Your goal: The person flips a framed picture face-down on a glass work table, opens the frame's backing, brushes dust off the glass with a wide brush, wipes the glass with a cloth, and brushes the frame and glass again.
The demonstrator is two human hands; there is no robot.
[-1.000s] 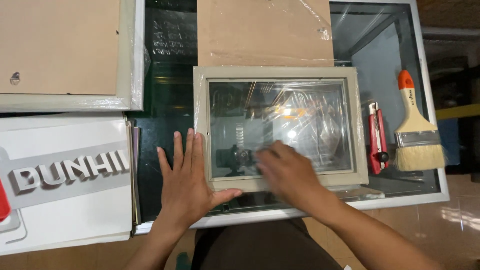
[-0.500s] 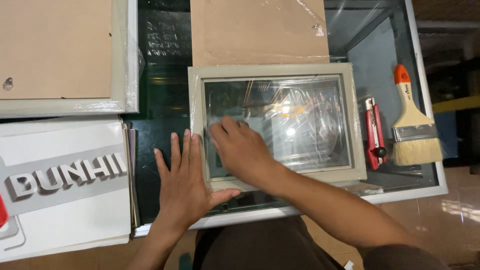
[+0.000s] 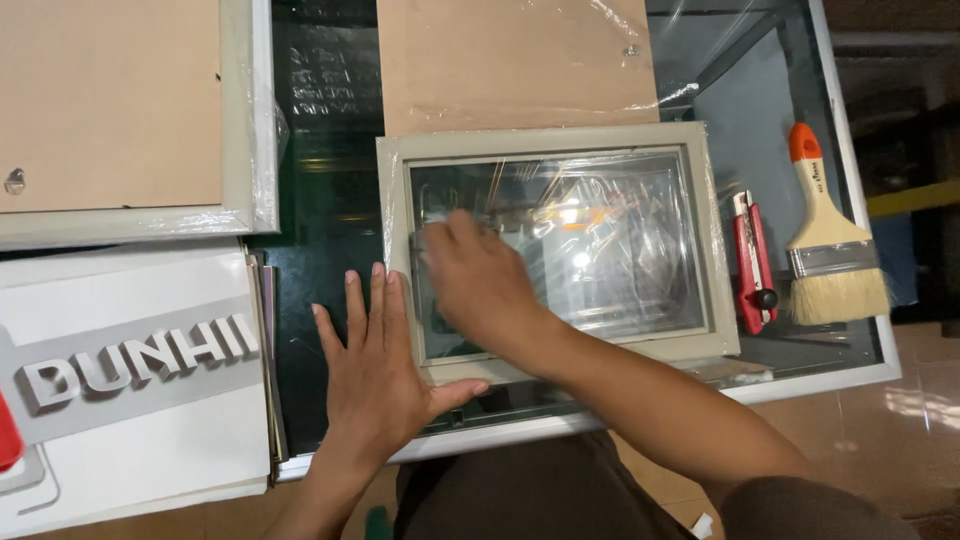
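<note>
The picture frame (image 3: 555, 245), pale grey-green with a glass pane and loose clear film over it, lies flat on the glass-topped table (image 3: 850, 375), near the middle of the table's near edge. Its long axis runs left to right, parallel to that near edge.

The left hand (image 3: 375, 375) lies flat, palm down, fingers spread and pointing away from the person. It rests on the table just outside the frame's near-left corner, with the thumb touching the frame's near rail.

The right hand (image 3: 480, 285) reaches across from the right and rests on the pane in the frame's left half, with its fingertips near the far-left inner corner. The fingers are drawn together and pressed onto something pale against the glass; the pictures do not show what it is, as it is blurred.

Both hands therefore work at the left end of the frame; the right half of the pane is uncovered.

At the right edge of the table lie a red utility knife (image 3: 752, 262) and a paintbrush (image 3: 830, 250) with an orange-tipped handle, both well apart from the hands. A brown backing board (image 3: 515, 65) touches the frame's far rail.
</note>
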